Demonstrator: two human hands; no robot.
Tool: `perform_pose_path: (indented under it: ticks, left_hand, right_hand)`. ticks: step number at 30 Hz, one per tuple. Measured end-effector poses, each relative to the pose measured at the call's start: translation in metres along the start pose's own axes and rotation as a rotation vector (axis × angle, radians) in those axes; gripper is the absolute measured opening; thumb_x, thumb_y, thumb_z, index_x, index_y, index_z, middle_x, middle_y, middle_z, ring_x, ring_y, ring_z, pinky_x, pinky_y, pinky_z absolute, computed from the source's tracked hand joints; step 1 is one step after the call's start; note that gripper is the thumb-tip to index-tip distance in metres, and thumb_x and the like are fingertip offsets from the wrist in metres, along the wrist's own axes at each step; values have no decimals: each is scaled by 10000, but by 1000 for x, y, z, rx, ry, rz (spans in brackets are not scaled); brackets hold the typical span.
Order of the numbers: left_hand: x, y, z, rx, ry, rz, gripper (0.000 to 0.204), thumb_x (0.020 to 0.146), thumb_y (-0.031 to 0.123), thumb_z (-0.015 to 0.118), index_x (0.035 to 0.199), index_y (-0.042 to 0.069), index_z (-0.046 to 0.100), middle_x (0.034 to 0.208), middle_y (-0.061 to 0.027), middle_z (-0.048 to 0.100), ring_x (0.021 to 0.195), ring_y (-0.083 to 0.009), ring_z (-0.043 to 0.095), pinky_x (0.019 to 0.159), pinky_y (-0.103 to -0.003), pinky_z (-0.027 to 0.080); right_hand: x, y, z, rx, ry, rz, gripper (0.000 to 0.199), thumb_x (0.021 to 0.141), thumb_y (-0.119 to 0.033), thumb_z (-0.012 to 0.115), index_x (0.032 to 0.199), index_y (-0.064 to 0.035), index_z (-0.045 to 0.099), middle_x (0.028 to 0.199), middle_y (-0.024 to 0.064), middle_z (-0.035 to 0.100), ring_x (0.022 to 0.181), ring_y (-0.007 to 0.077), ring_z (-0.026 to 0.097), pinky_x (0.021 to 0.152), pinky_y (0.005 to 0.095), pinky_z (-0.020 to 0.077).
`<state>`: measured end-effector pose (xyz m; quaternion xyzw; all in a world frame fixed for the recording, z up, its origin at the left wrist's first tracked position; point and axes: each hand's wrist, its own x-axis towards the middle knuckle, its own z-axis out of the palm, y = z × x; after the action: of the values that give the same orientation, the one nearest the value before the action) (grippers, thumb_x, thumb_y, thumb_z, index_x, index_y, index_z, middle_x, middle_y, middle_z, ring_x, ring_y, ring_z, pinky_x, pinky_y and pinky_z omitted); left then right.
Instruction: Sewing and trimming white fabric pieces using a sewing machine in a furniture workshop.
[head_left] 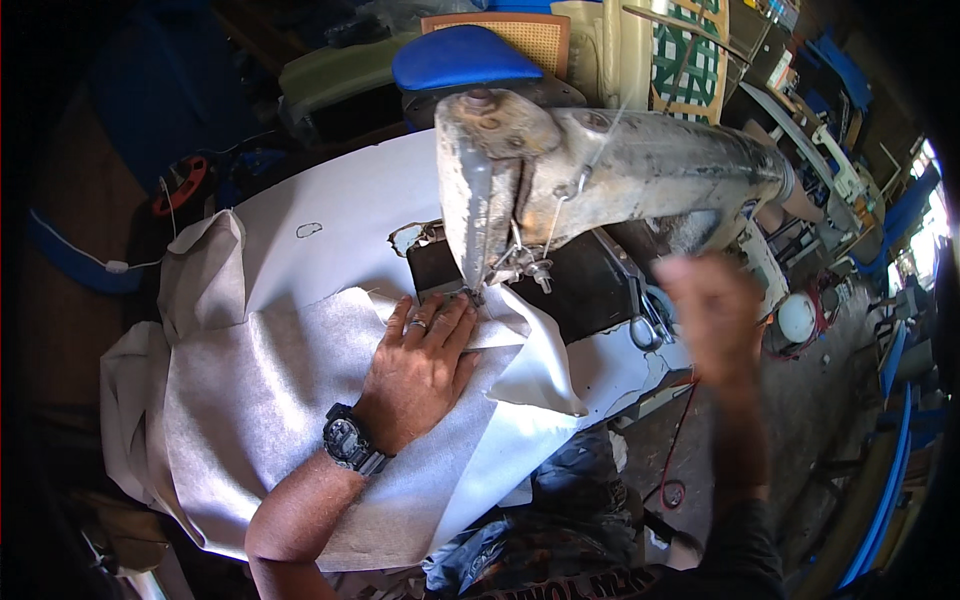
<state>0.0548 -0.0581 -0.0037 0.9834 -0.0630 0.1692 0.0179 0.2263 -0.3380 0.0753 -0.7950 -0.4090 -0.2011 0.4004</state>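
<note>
Through the head view, I observe the worn grey metal sewing machine (650, 165) above the white, chipped-edge tabletop (350, 195). The workpiece, a broad greyish-beige sheet with a smooth white reverse (270, 390), lies left of and in front of the machine, its folded edge beside the presser-foot area (475, 294). My left hand (425, 365) rests on it, fingers extended, slightly apart, clamped on nothing. My right hand (712, 315) is raised near the steel scissors (635, 290); blur prevents me determining its finger state. I judge positioning done, stitching unfinished; I cannot distinguish any completed seam.
</note>
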Motion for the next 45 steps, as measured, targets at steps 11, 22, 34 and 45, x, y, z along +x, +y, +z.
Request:
perform_pose_path:
  ticks: [11,22,34,45]
  left_hand:
    - [8,0,-4,-63,-10,25,459,1005,301,661,1366,17,643,1451,-147,611,1405,-309,520,1210,-543,359]
    - [8,-2,-4,-63,-24,11,453,1004,290,663,1369,22,644,1454,-148,612,1393,-305,530,1218,-536,351]
    - [11,2,-16,-15,218,146,455,904,221,770,1308,35,673,1320,-137,670,1317,-318,590,1160,-522,435]
    - [3,15,-11,-404,114,179,248,901,154,754,1128,61,718,1190,-94,676,1070,-305,637,946,-438,525]
  right_hand:
    - [164,249,-170,-353,-208,483,558,1072,-451,569,853,39,725,698,130,641,624,213,531,792,384,505]
    - [110,267,-165,-190,322,566,627,1061,-541,545,1042,57,733,882,104,715,814,164,601,880,333,493]
    - [13,255,-138,-365,444,433,396,1093,-338,583,1034,38,692,848,107,646,783,158,583,747,336,501]
    - [-14,-2,58,-364,-552,-899,312,889,-109,707,1199,-97,675,1493,70,523,1392,273,484,1077,423,499]
